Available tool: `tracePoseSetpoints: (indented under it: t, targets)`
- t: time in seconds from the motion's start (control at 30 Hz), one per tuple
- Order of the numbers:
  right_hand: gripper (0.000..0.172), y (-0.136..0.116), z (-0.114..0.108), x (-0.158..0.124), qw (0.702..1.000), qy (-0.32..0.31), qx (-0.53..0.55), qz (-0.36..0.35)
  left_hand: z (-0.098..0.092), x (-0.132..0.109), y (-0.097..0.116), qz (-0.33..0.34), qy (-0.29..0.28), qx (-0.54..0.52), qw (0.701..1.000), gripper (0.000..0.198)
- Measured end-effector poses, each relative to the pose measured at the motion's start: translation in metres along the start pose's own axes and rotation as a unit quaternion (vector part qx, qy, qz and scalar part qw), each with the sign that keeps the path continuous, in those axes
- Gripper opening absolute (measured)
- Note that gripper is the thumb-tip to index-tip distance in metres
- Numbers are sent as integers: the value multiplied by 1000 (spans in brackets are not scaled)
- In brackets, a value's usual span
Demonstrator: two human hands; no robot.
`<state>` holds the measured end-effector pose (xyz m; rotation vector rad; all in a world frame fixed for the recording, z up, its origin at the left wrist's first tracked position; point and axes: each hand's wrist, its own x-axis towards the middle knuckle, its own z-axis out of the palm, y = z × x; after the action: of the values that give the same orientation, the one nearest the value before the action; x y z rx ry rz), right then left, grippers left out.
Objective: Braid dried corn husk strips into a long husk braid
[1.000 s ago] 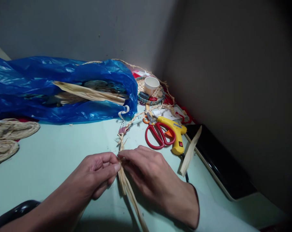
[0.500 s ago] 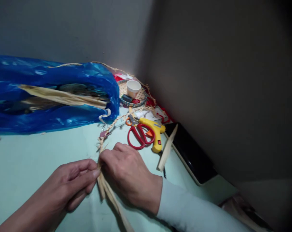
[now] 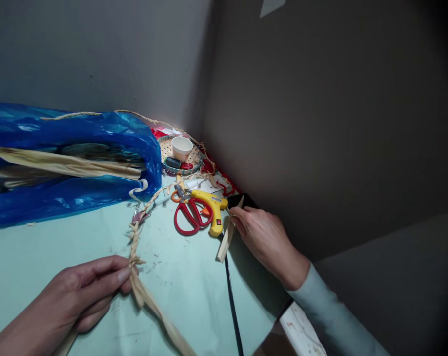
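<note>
Nr bag (image 3: 108, 191) w/ strips (image 3: 71, 163): plaited cord (image 3: 134, 243)

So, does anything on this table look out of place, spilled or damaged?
Nothing spilled or broken shows. Slightly untidy: the red scissors crowd the yellow glue gun, and stray ends jut from the braid the left hand holds.

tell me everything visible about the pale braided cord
The pale straw-coloured braided cord looks like dried plant fibre, with short ends sticking out. The bare left hand pinches it; loose flat strips trail toward the camera. Beyond, it meets a small mauve clip, its grip unclear, and curves back toward the round woven tray.
</note>
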<state>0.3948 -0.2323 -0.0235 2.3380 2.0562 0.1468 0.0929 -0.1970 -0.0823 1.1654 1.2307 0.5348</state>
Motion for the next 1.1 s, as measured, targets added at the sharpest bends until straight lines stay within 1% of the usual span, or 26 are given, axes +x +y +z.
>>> tracePoseSetpoints:
  t: [0.07, 0.13, 0.2, 0.23, 0.27, 0.3, 0.37, 0.4, 0.47, 0.53, 0.57, 0.63, 0.8, 0.93, 1.03, 1.1]
  targets:
    - [22, -2, 9, 3, 1000, 9, 10, -3, 1, -3, 6, -21, -7, -42, 999, 38]
    - [20, -3, 13, 3, 1000, 23, 17, 0, 4, -8, 13, -26, -8, -58, 998, 39]
    - [16, -3, 11, -1, 997, 61, 52, -9, 7, -12, 21, -34, -4, -61, 998, 39]
    - [14, -3, 8, -6, 990, 94, 98, -24, 9, -14, 24, -38, 0, -59, 998, 40]
    - [12, -5, 4, -11, 977, 125, 166, -49, 10, -15, 27, -39, 2, -56, 998, 41]
    - [10, -9, -1, -18, 957, 130, 248, -78, 12, -16, 29, -38, 4, -53, 998, 40]
    - [7, -22, -11, -32, 906, 95, 400, -101, 13, -16, 31, -34, 6, -50, 998, 40]
    - [6, -31, -15, -39, 881, 69, 455, -108, 14, -16, 31, -34, 5, -49, 998, 40]
    - [12, -51, -18, -51, 851, -14, 510, -122, 12, -15, 28, -35, 1, -49, 998, 42]
    - [16, -69, -17, -58, 835, -79, 526, -137, 10, -14, 24, -36, -11, -58, 998, 43]
    - [16, -76, -15, -60, 832, -97, 526, -146, 9, -13, 23, -37, -17, -62, 997, 43]
    - [17, -84, -9, -63, 832, -96, 521, -165, 7, -13, 20, -41, -22, -68, 997, 44]
    - [29, -86, 6, -67, 843, -58, 495, -202, 7, -14, 21, -53, -15, -74, 996, 46]
    - [30, -86, 15, -67, 848, -15, 476, -232, 9, -14, 21, -62, -19, -89, 994, 45]
    - [38, -90, 21, -68, 851, 32, 453, -264, 10, -15, 24, -64, -26, -61, 996, 42]
    - [44, -93, 24, -70, 861, 36, 430, -269, 11, -17, 27, -65, -27, -38, 997, 41]
